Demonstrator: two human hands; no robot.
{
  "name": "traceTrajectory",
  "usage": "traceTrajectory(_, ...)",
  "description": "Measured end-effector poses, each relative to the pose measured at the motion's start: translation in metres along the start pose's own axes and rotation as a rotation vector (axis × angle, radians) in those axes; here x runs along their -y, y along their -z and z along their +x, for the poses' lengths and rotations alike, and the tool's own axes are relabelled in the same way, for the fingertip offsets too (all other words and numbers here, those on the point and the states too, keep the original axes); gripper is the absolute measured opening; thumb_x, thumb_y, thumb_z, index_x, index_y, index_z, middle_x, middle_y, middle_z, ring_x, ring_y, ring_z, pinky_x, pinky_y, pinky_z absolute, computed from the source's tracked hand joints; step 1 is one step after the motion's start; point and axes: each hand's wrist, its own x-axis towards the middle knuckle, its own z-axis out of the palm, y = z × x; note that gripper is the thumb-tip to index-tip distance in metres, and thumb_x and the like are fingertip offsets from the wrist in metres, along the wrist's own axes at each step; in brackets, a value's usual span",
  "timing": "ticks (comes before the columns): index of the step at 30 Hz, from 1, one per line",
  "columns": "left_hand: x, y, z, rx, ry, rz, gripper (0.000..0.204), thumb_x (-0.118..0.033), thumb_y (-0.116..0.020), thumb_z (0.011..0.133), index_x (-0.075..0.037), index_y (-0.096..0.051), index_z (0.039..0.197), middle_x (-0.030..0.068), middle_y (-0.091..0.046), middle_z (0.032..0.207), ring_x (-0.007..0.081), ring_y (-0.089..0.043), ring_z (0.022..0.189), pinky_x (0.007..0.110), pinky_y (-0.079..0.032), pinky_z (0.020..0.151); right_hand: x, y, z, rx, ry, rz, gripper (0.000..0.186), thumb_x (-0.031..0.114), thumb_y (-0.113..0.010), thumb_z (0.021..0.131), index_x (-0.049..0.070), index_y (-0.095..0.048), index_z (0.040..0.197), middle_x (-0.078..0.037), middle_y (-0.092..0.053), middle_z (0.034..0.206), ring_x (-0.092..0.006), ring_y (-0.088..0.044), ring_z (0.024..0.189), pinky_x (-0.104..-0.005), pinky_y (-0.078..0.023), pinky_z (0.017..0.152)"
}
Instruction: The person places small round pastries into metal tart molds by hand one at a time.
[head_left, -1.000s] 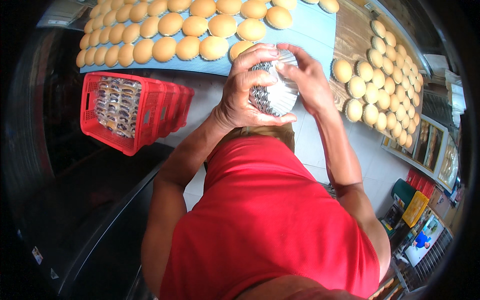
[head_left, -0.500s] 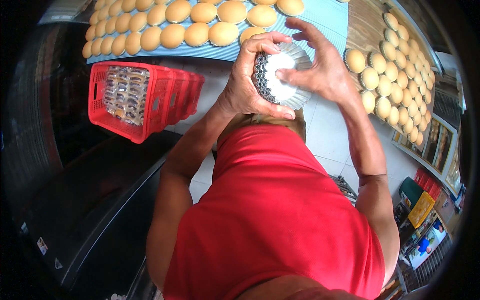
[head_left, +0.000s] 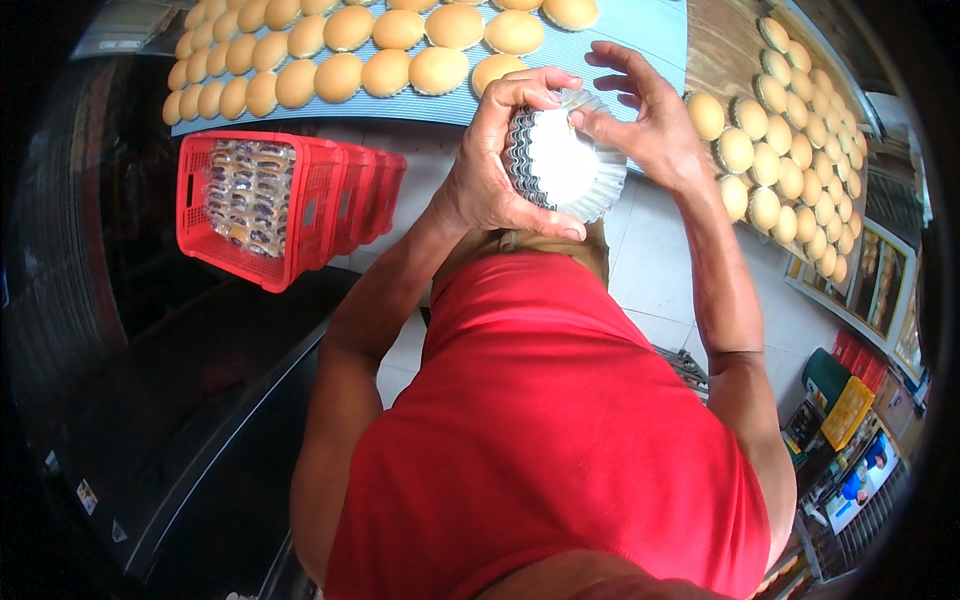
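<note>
My left hand (head_left: 480,160) is closed round a stack of fluted metal tins (head_left: 525,160), tilted sideways, with a bright white inner face (head_left: 560,155) showing. My right hand (head_left: 655,130) is at the stack's upper right, its thumb touching near the rim and its other fingers raised and spread apart. Just beyond both hands, round golden cakes (head_left: 438,70) lie in rows on a ridged blue surface (head_left: 645,35).
Several red plastic crates (head_left: 285,270) stand at left, the front one holding wrapped items (head_left: 250,190). At right, more cakes (head_left: 765,165) cover a wooden board (head_left: 715,40), with a glass-panelled frame (head_left: 860,280) below. A dark appliance (head_left: 150,420) fills the lower left.
My right hand's fingers have lifted off the stack and spread. Its thumb has shifted from the white middle to the upper rim since half a second ago. The whole view has shifted slightly.
</note>
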Motion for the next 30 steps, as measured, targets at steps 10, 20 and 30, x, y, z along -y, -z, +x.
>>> traceTrajectory(10, 0.004, -0.007, -0.004, -0.009, 0.055, -0.047, 0.103, -0.023, -0.104, 0.044, -0.008, -0.045, 0.127, 0.0191, -0.050, 0.137, 0.0286, -0.048, 0.131, 0.041, -0.039, 0.110, -0.012, -0.002, -0.005, 0.000, -0.010, 0.015, 0.088, 0.030, -0.088, 0.071, -0.006, -0.049, 0.141, -0.021, -0.062, 0.128, -0.0304, -0.061, 0.116, -0.0417, -0.053, 0.094)
traceTrajectory(20, -0.008, -0.002, 0.000, 0.036, -0.003, 0.231, 0.094, -0.024, -0.102, 0.048, -0.009, -0.050, 0.125, 0.0193, -0.053, 0.135, 0.0300, -0.054, 0.126, 0.041, -0.045, 0.105, 0.005, 0.012, -0.043, 0.143, -0.317, 0.261, 0.046, 0.012, -0.078, 0.082, -0.006, -0.063, 0.122, -0.006, -0.063, 0.099, -0.0131, -0.064, 0.078, -0.0281, -0.053, 0.070)
traceTrajectory(30, -0.020, -0.012, 0.006, 0.146, -0.129, 0.319, 0.084, -0.019, -0.099, 0.051, -0.010, -0.054, 0.121, 0.0153, -0.055, 0.134, 0.0344, -0.055, 0.126, 0.044, -0.049, 0.103, 0.005, -0.010, -0.049, 0.149, -0.433, 0.476, 0.027, 0.005, -0.072, 0.082, -0.004, -0.063, 0.106, -0.006, -0.065, 0.092, -0.0095, -0.062, 0.072, -0.0247, -0.053, 0.063)
